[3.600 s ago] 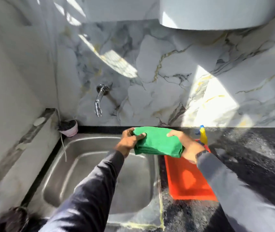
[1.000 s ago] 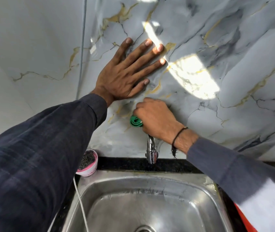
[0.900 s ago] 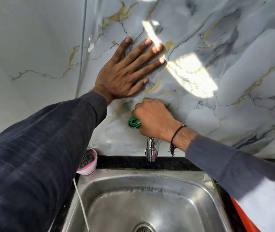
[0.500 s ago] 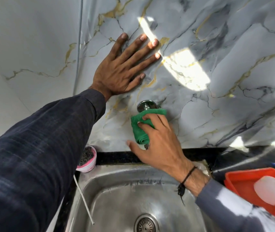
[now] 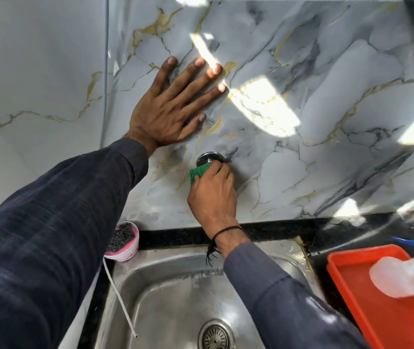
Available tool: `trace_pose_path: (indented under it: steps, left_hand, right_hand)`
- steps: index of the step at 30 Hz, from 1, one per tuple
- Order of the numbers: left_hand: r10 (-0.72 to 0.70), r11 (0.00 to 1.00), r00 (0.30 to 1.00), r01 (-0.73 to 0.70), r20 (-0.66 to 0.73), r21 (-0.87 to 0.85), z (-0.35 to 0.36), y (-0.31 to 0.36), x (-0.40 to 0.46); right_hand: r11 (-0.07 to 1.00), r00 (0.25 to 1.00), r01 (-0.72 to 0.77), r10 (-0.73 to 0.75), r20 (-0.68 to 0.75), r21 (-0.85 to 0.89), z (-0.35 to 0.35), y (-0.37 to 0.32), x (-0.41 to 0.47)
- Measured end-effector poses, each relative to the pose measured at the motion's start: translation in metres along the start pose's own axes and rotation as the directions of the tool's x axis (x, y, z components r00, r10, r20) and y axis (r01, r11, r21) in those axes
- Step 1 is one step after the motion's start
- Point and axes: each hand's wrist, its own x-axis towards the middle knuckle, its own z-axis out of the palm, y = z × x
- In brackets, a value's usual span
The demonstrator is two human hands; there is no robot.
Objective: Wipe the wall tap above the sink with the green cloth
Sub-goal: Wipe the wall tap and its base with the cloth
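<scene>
The chrome wall tap (image 5: 208, 157) sticks out of the marble wall above the steel sink (image 5: 165, 293); only its round base flange shows, the spout is hidden behind my right hand. My right hand (image 5: 213, 195) is wrapped around the tap with the green cloth (image 5: 199, 173) bunched in it; a small green corner peeks out at the hand's upper left, just below the flange. My left hand (image 5: 173, 107) lies flat on the marble wall above and left of the tap, fingers spread, holding nothing.
A pink cup of dark scrubber material (image 5: 123, 241) stands at the sink's back left corner, with a white cord (image 5: 119, 295) hanging into the basin. An orange tray (image 5: 382, 318) on the black counter at right holds a spray bottle (image 5: 400, 275). The drain (image 5: 216, 335) lies below.
My right hand has closed further over the tap, sliding up toward the flange, so less green cloth shows than half a second ago. My left hand stays pressed on the wall.
</scene>
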Motion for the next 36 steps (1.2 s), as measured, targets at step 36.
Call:
trace_pose_path:
  steps: [36]
  left_hand:
    - [0.006,0.971,0.904,0.097,0.428,-0.218,-0.060,0.006,0.010]
  right_hand:
    - [0.919,0.974,0.224,-0.207,-0.088,0.324,-0.009,0.088,-0.108]
